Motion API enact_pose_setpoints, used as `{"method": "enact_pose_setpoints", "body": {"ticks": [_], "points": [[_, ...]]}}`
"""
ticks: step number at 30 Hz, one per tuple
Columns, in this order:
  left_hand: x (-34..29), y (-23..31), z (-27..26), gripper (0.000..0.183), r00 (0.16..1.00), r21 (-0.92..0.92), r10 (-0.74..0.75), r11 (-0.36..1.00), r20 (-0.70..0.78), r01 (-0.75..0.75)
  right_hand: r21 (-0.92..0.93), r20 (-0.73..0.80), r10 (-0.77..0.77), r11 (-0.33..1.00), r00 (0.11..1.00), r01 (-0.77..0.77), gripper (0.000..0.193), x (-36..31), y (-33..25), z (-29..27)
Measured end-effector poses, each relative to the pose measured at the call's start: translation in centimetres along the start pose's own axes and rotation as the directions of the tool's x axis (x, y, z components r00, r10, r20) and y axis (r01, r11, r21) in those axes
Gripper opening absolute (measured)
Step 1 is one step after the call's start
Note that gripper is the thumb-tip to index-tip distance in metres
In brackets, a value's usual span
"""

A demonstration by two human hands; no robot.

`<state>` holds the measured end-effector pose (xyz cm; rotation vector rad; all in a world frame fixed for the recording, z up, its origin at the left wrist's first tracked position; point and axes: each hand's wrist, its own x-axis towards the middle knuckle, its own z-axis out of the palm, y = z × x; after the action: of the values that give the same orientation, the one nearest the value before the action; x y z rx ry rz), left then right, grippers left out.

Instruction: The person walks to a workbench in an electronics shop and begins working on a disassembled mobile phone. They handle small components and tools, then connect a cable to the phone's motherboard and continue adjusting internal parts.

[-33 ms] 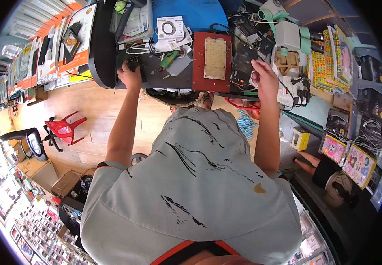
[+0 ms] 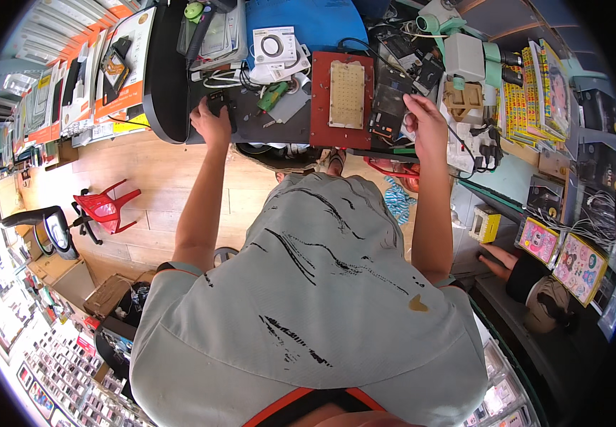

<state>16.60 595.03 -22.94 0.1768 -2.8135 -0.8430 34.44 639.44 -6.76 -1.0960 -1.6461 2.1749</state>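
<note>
My left hand [image 2: 212,125] is at the left part of the dark workbench [image 2: 249,123], its fingers curled round a small black object [image 2: 217,104] whose kind I cannot make out. At the right, my right hand [image 2: 427,122] is closed by the edge of a dark, flat, glossy panel [image 2: 389,103] that looks like a phone part, pinched between thumb and fingers. Between my hands lies a red board [image 2: 318,99] bearing a pale rectangular plate [image 2: 347,94] with rows of small marks. A green-handled tool [image 2: 272,97] rests left of the board.
A blue mat [image 2: 322,25] and a white box with a ring picture [image 2: 274,45] lie farther back. A mint-and-white microscope [image 2: 464,57] stands at the right, near black phone parts and cables. Below left is a red stool [image 2: 106,206]. Another person [image 2: 528,281] is at the far right.
Hardly anything differs. The view and both hands have shifted very slightly; each hand keeps its place and finger pose.
</note>
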Motion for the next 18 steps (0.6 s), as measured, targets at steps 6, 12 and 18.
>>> {"method": "enact_pose_setpoints", "body": {"ticks": [6, 12, 18], "points": [[-5.4, 12.3, -2.2, 0.051, 0.914, -0.212, 0.401, 0.9, 0.065, -0.38, -0.083, 0.124, -0.04, 0.995, 0.992, 0.05, 0.023, 3.4, 1.0, 3.6], [-8.5, 19.4, -1.8, 0.051, 0.792, -0.358, 0.577, 0.795, 0.2, -0.489, -0.18, 0.155, -0.017, 0.983, 0.988, 0.045, 0.02, 4.7, 3.2, 7.1], [-8.9, 19.8, -0.3, 0.05, 0.727, -0.343, 0.633, 0.767, 0.266, -0.543, -0.191, 0.129, -0.033, 0.98, 0.991, 0.057, 0.022, 5.0, 4.6, 7.1]]}}
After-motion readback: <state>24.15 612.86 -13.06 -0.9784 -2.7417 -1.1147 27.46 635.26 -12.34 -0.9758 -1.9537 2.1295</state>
